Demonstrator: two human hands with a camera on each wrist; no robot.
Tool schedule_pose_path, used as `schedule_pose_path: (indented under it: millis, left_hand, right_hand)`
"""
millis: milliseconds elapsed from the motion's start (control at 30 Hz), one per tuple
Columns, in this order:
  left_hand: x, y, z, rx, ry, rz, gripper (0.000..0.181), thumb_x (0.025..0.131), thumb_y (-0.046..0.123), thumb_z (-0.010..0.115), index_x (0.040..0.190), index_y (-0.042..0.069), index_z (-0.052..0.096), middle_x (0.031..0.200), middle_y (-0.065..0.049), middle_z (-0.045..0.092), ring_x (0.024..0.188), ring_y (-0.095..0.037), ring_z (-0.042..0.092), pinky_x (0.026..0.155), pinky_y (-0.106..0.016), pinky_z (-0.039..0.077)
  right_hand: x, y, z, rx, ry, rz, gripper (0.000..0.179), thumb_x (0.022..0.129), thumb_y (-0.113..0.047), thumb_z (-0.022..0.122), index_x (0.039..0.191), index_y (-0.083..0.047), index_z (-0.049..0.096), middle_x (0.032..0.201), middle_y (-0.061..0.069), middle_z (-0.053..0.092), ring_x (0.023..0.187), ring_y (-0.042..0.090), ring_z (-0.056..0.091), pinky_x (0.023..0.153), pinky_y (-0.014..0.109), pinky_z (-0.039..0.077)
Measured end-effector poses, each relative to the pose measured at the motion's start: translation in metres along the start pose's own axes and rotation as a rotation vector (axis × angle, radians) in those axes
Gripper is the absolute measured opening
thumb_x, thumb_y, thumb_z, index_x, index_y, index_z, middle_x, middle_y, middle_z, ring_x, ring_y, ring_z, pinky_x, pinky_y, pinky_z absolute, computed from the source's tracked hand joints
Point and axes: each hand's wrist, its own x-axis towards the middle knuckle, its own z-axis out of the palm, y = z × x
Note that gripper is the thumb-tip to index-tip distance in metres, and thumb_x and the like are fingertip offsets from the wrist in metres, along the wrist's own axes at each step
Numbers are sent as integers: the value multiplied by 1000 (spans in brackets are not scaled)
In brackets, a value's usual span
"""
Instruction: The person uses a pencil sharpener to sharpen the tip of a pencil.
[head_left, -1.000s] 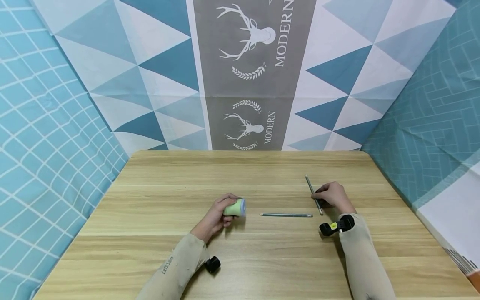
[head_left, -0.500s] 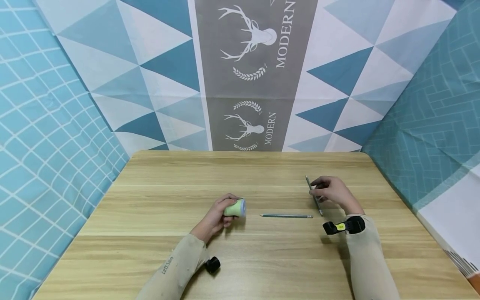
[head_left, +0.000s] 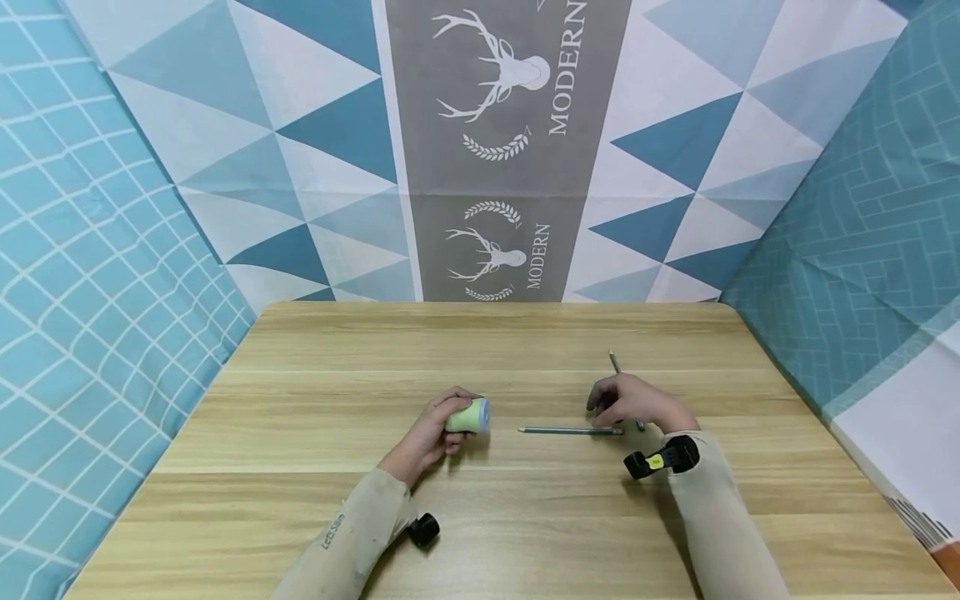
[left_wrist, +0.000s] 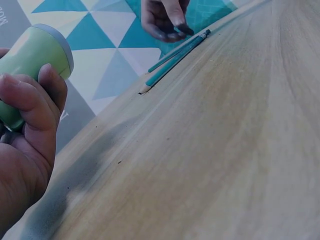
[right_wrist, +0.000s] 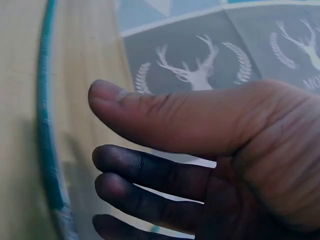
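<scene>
My left hand (head_left: 427, 435) grips a small light-green cylinder (head_left: 466, 416) with a blue-grey end, raised over the table in the left wrist view. Its fingers curl round the green side. A dark green pencil (head_left: 566, 431) lies crosswise to the right of it, tip toward the left hand. Over that pencil's right end hovers my right hand (head_left: 633, 402), thumb and fingers parted, nothing between them. In the right wrist view, the green pencil (right_wrist: 45, 115) passes just beyond the fingertips. A second pencil (head_left: 614, 362) lies slanted behind the right hand, its middle hidden.
A wooden table (head_left: 337, 350) carries everything. Patterned cloth (head_left: 495, 167) hangs behind its far edge, with blue tiled cloth (head_left: 90, 250) on the left and teal cloth (head_left: 862, 225) on the right.
The right hand has let go of the slanted pencil, lifted off it, then moved left over the crosswise pencil's end. The left hand and the green cylinder have stayed in place.
</scene>
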Motion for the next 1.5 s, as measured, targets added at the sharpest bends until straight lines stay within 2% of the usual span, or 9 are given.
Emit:
schedule_pose_path:
  millis: [233,467,800,900,1033,1100,1300,1367,1500]
  left_hand:
    - [0,0,0,2,-2,2,15,97,22,52,100,20,66,80,-10,56,47,-7,44,41,-19,34]
    - [0,-1,0,2,0,3,15,98,23,52,100,21,66,80,-9,56,47,-6,44,41,-19,34]
    - [1,-1,0,-3,7,-7,14,98,24,52,100,21,66,78,-9,56,46,-6,43,40,-19,34]
    - [1,-1,0,-2,8,-8,14,97,24,53,100,21,66,77,-9,56,46,-5,43,40,-19,34]
    - [1,-1,0,-2,9,-8,14,97,24,52,100,21,66,78,-9,56,46,-6,43,40,-19,34]
    - [1,-1,-1,-2,9,-8,14,98,24,52,100,21,66,78,-9,56,46,-6,43,40,-19,34]
    - [2,-2,-2,1,13,-8,15,99,23,51,102,20,65,79,-9,56,47,-6,44,40,-18,34]
    - [2,-2,-2,2,14,-8,15,99,23,51,102,20,66,79,-9,56,47,-6,44,40,-18,34]
    - [2,-2,-2,1,12,-8,15,99,23,51,102,20,65,79,-9,56,48,-6,44,40,-18,34]
  right_hand:
    - [10,-4,18,-62,-45,68,17,76,-9,83,87,-7,70,80,1,62,69,16,53,61,31,46]
    - [11,-6,25,-92,-29,47,13,77,-3,80,75,-6,67,70,-3,59,60,11,49,54,26,43]
    - [7,-9,22,-108,-89,67,7,89,-7,72,83,-7,67,75,-2,58,64,13,49,57,28,43]
    - [6,-9,17,-112,-88,51,5,92,-8,69,87,-6,67,77,-1,58,66,13,49,59,29,43]
    - [3,-11,8,-125,-53,-7,7,94,-10,66,91,-4,67,78,-1,58,66,13,50,58,30,44]
    - [0,-12,3,-109,-32,-32,9,95,-11,65,94,-3,67,78,0,59,67,16,52,58,31,46]
    - [-9,-15,-8,46,-26,-88,19,99,-13,61,105,4,65,84,7,61,71,32,55,55,35,49]
    - [-10,-16,-10,75,-21,-100,20,99,-14,61,107,4,65,84,10,61,67,29,54,52,34,48]
    - [-12,-19,-11,105,-5,-135,19,100,-14,60,107,2,67,82,10,59,56,14,46,47,27,41]
